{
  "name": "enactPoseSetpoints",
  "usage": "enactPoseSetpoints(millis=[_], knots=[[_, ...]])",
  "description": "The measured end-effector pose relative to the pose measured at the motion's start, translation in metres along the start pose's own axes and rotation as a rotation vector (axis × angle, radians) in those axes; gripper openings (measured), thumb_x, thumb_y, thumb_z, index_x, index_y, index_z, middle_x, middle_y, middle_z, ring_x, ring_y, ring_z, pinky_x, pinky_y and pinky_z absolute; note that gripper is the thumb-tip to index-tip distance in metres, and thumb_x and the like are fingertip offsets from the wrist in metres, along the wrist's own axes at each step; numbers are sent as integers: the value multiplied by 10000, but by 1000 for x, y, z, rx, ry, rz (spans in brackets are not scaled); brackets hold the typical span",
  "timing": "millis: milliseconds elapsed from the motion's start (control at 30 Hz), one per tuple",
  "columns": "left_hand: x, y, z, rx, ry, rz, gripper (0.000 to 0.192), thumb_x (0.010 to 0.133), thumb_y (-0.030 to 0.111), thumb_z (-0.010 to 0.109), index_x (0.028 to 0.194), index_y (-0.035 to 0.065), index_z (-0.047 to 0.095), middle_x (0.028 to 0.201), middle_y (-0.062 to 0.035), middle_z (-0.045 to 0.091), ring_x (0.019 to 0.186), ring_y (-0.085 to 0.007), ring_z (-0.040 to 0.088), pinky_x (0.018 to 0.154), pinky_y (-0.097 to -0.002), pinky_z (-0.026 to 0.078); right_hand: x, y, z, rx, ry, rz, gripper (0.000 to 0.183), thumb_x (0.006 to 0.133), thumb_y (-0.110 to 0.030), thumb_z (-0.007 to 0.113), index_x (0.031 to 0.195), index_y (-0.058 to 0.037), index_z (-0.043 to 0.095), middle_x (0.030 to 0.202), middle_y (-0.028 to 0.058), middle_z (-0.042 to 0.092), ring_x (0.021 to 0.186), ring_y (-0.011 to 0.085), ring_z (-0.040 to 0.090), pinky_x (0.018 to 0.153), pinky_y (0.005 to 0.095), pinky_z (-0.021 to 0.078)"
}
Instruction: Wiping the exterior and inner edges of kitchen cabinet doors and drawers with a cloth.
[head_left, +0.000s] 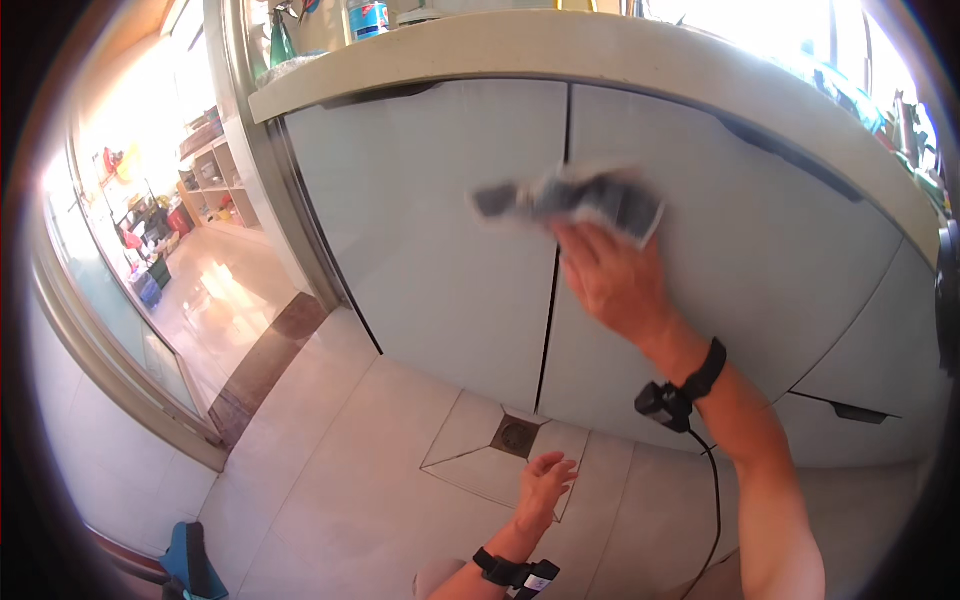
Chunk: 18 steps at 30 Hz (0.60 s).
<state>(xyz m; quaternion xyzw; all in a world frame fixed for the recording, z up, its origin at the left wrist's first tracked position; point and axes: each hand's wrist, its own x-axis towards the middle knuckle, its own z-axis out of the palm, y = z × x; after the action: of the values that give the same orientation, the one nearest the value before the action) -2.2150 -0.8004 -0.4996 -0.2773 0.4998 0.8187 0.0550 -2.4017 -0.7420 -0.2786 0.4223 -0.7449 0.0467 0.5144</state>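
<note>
My right hand (611, 281) presses a dark and white cloth (611, 199) against the pale cabinet doors (442, 217), across the dark gap between two of them. Cloth and fingertips are blurred, and the fingers lie partly under its lower edge. Low in the view, my left hand (546, 487) hangs over the tiled floor with its fingers slightly bent and apart, holding nothing. Each wrist wears a black strap with a small black device; a cable hangs from the right one.
Above the doors runs a beige countertop (465, 45) with bottles and other items on it. A square floor drain (515, 436) lies below. At left, a sliding door frame (255, 165) borders a bright room with shelves (221, 180). A blue and black object (191, 559) stands at lower left.
</note>
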Motion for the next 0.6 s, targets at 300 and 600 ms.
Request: enactPoseSetpoints(millis=[300,600], knots=[[50,-19,-12,-8,-38,-91,361,908,194,583,1211,11,513,1098,-123,670,944,-200,648,794,-324,480,41,12,-12,-218,116,-73,414,793,-205,668,1200,-157,612,1080,5,592,988,208,592,757,357,466],[72,-28,-14,-18,-112,-180,367,875,158,621,1196,6,531,1050,-88,670,920,-170,637,781,-293,472,-160,-40,68,0,-535,-357,433,844,-152,537,1276,-149,562,1278,60,576,1213,189,534,973,309,461]])
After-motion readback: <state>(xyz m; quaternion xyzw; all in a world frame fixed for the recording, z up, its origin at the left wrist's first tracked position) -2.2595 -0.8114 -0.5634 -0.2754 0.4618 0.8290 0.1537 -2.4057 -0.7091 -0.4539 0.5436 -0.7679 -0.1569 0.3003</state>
